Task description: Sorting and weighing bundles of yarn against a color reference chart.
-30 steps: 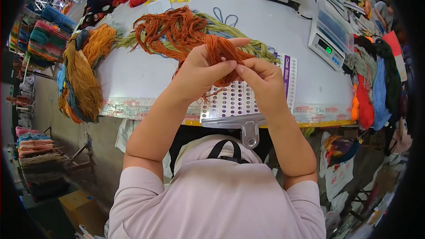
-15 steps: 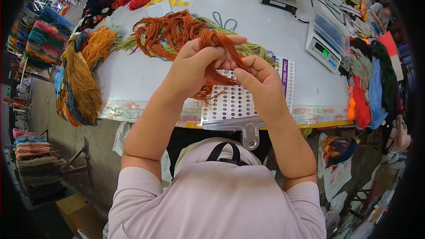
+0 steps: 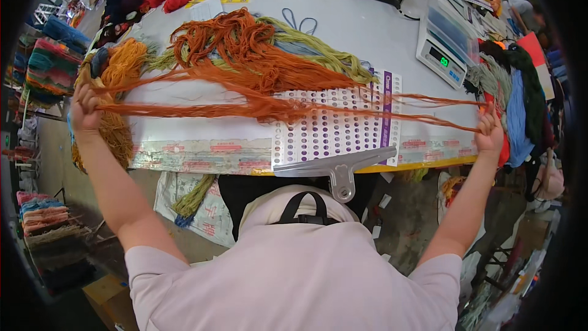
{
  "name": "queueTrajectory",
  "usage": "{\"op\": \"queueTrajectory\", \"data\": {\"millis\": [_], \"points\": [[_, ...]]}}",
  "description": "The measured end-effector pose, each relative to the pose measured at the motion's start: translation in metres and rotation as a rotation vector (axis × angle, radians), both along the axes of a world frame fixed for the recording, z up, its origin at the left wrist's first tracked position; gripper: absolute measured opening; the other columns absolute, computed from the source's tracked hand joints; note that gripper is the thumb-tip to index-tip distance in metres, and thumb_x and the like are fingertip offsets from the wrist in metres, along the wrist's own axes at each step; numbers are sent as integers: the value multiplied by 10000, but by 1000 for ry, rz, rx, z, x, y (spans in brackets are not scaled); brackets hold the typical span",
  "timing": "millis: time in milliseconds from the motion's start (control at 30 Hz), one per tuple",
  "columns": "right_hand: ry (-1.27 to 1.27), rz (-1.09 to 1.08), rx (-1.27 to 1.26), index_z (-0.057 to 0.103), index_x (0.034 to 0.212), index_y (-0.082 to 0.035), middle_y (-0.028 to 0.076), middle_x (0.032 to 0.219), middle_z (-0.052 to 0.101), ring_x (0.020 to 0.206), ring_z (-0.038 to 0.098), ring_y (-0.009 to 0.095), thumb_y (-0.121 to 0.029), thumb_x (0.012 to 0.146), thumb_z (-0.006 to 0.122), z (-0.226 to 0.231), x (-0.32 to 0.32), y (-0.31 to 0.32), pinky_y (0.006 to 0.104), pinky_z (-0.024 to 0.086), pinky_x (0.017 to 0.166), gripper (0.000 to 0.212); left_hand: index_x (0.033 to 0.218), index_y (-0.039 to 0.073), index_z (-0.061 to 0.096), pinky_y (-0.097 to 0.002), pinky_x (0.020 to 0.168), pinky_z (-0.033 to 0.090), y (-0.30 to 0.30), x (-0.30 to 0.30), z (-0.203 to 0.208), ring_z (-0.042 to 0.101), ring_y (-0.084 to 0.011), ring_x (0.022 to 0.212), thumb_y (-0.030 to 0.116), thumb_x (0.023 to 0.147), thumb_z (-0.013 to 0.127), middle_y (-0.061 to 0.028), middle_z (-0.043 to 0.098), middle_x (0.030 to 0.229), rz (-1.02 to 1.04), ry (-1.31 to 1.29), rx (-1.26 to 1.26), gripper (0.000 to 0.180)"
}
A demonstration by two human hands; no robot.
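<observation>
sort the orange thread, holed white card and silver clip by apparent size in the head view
1. orange thread, stretched between left hand and right hand
2. holed white card
3. silver clip, at the card's near edge

At the left of the frame, the left hand [image 3: 86, 109] grips one end of a stretched orange skein [image 3: 202, 110]; at the right, the right hand [image 3: 488, 132] holds its other end in curled fingers. The spread strands cross the middle of the frame, over a card of small holes [image 3: 343, 138] with a clear clip [image 3: 341, 181] at its lower edge. Above lie a rust-orange heap [image 3: 226, 34] and green yarn [image 3: 334, 54] on the white worktop [image 3: 352, 30]; a scale [image 3: 442, 64] stands upper right.
</observation>
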State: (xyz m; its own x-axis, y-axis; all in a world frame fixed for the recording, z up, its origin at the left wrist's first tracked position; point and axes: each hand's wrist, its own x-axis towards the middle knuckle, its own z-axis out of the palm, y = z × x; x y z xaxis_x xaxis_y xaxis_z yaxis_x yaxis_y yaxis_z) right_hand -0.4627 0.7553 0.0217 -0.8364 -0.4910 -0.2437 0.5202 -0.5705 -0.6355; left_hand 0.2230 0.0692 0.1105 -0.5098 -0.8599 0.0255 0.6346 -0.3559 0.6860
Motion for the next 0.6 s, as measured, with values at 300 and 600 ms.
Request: {"op": "queueTrajectory", "data": {"millis": [300, 600], "points": [[87, -471, 426, 598, 1133, -72, -54, 527, 225, 408, 187, 55, -213, 977, 461, 45, -110, 190, 209, 155, 348, 251, 1333, 1, 379, -250, 398, 187, -141, 77, 4, 169, -107, 452, 234, 1036, 225, 7, 241, 598, 625, -196, 12, 408], [529, -15, 733, 468, 1315, -14, -70, 698, 329, 552, 270, 16, -157, 959, 514, 138, -53, 81, 178, 234, 459, 386, 1132, 64, 543, -207, 398, 227, 70, -124, -5, 255, -54, 472, 160, 933, 521, 59, 315, 602, 260, -402, -146, 222]]}}
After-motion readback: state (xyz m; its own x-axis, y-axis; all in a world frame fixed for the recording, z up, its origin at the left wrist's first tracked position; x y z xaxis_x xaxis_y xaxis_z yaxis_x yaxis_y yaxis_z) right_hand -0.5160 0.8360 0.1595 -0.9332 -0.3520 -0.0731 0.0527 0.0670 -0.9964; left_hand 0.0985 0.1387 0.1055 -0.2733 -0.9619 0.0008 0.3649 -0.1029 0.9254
